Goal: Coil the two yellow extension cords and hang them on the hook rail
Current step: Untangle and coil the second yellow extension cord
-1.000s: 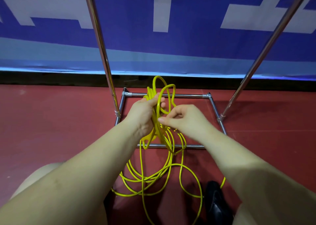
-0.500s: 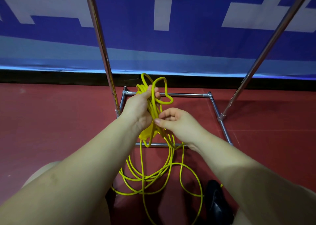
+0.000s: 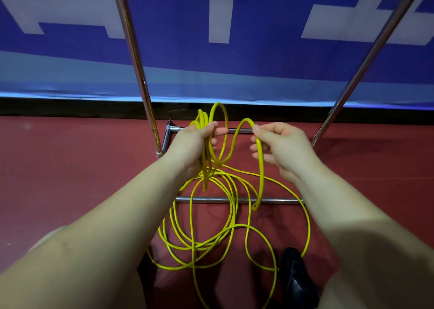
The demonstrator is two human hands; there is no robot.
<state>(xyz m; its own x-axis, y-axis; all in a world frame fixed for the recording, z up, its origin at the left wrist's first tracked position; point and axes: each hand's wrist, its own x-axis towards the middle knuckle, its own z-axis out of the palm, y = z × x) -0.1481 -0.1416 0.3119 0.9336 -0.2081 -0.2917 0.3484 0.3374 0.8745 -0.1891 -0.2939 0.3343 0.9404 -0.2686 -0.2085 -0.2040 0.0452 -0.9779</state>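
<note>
Head view, looking down past both forearms at the chrome rack base (image 3: 237, 200) on the red floor (image 3: 70, 167). The left hand (image 3: 190, 147) is closed round a bundle of gathered turns of the yellow cord (image 3: 231, 226), held just above the base's far bar. The turns pass between its thumb and curled fingers (image 3: 217, 132); their tops arch up beyond the fingertips and their lower ends hang below the palm. From that bundle one strand swings down, then rises in an arch to the right hand (image 3: 280, 149), which is well to the right of the left hand, also over the far bar. There the strand is pinched between thumb and forefinger at the top of the arch, with the other fingers loosely curled beside it. Below the pinch the strand drops straight down across the base's near bar. The rest of the cord lies in loose, overlapping loops on the floor, partly inside the base and partly nearer the person. Whether these loops are one cord or two cannot be told. A black shoe (image 3: 296, 278) stands just right of the nearest loops. Two slanted chrome poles (image 3: 138, 69) rise from the base's sides in front of a blue and white banner (image 3: 223, 50).
</note>
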